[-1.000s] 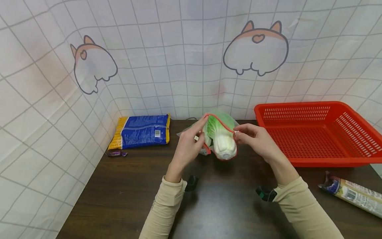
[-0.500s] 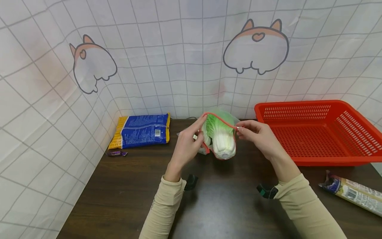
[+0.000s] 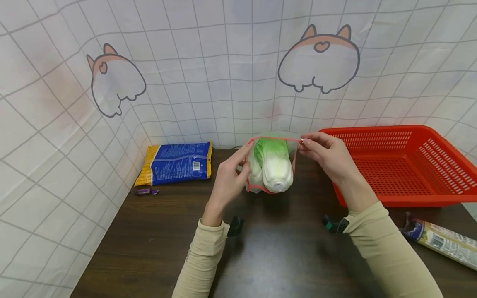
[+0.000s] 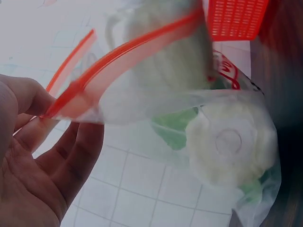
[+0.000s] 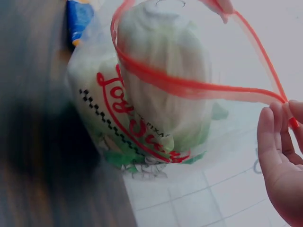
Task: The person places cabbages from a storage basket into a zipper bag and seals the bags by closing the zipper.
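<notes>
A clear zip bag (image 3: 296, 155) with a red zip edge stands on the table with its mouth spread wide. Inside, one napa cabbage (image 3: 277, 170) shows its white base and green leaves toward me. A second cabbage (image 4: 227, 142) lies beside it on the left, behind the plastic. My left hand (image 3: 228, 180) pinches the left corner of the zip edge between thumb and fingers. At the opposite corner, my right hand (image 3: 329, 161) pinches the zip edge by its end. Red lettering (image 5: 118, 94) runs along the bag's side in the right wrist view.
A red plastic basket (image 3: 395, 203) stands at the right, just behind my right hand. A blue and yellow packet (image 3: 180, 163) lies at the back left, with a small purple wrapped item (image 3: 145, 191) before it. A long printed package (image 3: 443, 242) lies at the right front.
My right hand has moved up and to the right, drawing the zip edge taut. The bag's mouth is wider, and the front cabbage has shifted slightly left and up.
</notes>
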`<state>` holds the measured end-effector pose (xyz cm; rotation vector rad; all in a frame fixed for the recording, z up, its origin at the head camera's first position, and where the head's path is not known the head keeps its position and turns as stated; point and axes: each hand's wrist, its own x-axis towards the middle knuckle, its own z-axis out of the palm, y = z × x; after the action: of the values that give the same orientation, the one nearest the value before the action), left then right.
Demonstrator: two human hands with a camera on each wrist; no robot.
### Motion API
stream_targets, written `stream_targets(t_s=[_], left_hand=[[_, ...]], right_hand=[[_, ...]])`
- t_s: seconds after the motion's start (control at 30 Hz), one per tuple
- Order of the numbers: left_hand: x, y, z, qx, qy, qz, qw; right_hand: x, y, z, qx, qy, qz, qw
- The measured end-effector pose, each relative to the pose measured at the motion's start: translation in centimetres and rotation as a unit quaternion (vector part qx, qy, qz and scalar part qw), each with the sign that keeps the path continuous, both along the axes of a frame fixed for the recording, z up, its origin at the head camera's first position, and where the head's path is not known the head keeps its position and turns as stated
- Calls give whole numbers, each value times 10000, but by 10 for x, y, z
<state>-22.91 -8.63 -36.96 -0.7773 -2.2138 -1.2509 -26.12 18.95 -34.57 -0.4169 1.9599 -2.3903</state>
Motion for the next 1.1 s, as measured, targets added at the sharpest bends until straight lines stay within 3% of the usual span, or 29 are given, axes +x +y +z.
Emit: stream_targets(t_s=[0.13,0.4,0.57,0.77,0.93,1.1], left_hand=[[-1,-1,1,123,73,-15,9999],[-1,-4,-1,223,-43,-120,9997],[-2,-7,-4,219,-481,-678,9963],[-1,-6,-9,-106,-1016,-1433,9844],[0,-6,-12,-528,-1413,-1375,9790],[-1,-10,-10,-819,-1568,-1292,9757]], right_hand=[[-6,-3,13,-426,157,0,9990],[-11,-12,31,-674,223,-189,9973],[-18,-18,41,-957,93,-340,9948],[-24,-22,51,-1151,-8,-443,9924],[-26,-22,55,-1259,-42,-492,9908],[-26,-18,56,-1335,-73,-506,9897]])
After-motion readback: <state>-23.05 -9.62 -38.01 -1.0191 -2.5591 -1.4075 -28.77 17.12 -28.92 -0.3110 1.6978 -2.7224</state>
